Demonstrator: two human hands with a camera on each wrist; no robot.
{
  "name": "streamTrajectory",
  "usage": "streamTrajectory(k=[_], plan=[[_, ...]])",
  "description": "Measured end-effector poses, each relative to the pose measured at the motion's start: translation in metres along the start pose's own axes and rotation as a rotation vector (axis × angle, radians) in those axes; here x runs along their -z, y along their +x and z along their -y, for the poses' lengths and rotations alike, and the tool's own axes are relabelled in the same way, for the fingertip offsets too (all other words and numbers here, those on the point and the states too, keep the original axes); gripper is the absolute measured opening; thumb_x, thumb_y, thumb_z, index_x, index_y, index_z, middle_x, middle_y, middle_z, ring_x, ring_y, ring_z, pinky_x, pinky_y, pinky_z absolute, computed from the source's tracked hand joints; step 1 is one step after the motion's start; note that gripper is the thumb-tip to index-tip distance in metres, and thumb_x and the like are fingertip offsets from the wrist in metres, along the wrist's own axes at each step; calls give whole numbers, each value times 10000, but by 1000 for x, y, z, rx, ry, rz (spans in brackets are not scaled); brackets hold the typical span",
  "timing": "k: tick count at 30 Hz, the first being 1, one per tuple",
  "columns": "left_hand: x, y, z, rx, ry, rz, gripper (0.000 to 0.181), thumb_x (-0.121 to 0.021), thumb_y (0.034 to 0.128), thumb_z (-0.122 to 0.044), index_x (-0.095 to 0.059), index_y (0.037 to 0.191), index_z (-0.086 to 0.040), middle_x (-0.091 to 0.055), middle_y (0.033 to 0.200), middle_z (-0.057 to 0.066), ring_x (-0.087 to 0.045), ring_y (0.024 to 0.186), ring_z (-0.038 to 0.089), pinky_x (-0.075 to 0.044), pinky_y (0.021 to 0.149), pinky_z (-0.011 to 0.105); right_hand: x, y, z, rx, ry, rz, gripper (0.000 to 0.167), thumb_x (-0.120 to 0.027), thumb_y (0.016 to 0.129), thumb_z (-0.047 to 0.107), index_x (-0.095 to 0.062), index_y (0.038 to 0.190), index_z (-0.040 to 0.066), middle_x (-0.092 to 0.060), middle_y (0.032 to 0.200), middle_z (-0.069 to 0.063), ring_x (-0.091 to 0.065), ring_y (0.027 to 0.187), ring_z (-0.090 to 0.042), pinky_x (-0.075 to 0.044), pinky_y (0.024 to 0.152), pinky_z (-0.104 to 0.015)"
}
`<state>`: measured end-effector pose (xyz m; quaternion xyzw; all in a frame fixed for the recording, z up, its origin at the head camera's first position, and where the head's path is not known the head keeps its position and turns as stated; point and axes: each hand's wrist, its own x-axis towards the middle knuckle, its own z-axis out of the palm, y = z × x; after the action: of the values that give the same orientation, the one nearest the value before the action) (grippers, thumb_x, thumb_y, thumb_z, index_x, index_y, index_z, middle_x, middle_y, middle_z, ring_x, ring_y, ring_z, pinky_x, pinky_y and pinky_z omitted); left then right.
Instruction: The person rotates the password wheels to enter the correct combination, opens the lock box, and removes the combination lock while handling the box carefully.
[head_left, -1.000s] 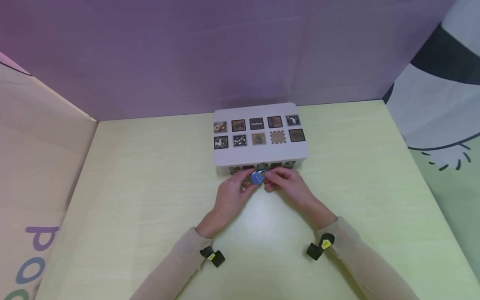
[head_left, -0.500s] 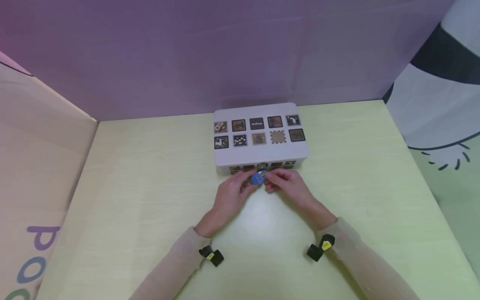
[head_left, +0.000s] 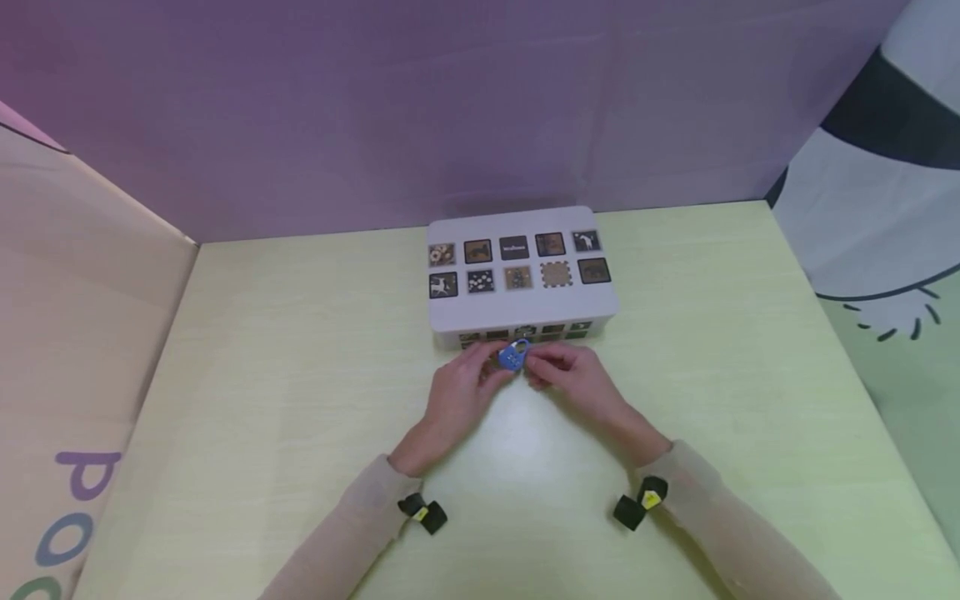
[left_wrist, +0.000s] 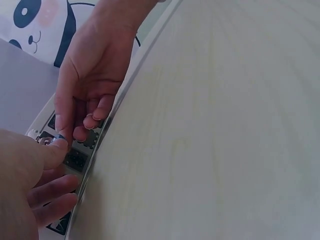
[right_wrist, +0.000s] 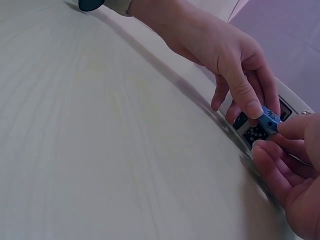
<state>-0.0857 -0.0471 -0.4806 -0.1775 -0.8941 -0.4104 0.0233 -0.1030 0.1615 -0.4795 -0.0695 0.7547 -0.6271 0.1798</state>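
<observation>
A small blue combination padlock is held just in front of the white box, its shackle pointing up and to the right. My left hand pinches the lock body from the left between thumb and fingers. From the other side, my right hand has its curled thumb and index finger at the lock's right edge, below the shackle. The right wrist view shows the blue padlock between both hands' fingertips. In the left wrist view my fingers cover most of it. Small picture squares decorate the box's lid and front.
The box stands near the back of the pale wooden table, close to the purple backdrop. Printed panels flank the table on the left and right. Each sleeve carries a small black wrist camera.
My right fingertips have slid slightly down from the shackle to the lock's right side. The shackle shows more now. My left hand keeps its grip, and the box has stayed put.
</observation>
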Motion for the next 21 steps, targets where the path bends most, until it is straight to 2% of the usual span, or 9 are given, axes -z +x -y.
streamTrajectory(k=[7, 21], plan=[[2, -2, 1, 18, 0, -4, 386, -735, 952, -195, -649, 1291, -31, -731, 1082, 90, -712, 853, 176, -597, 703, 173, -6, -3, 3, 80, -172, -36, 199, -695, 974, 77, -731, 1160, 18, -728, 1121, -120, -703, 1002, -248, -623, 863, -248], [5, -5, 1, 18, 3, -42, 384, -777, 918, -182, -676, 1258, -35, -751, 1032, 84, -706, 803, 174, -596, 690, 182, -13, -3, 1, 322, -476, -94, 227, -778, 900, 70, -747, 1116, 6, -740, 1019, -98, -692, 890, -198, -627, 802, -251]])
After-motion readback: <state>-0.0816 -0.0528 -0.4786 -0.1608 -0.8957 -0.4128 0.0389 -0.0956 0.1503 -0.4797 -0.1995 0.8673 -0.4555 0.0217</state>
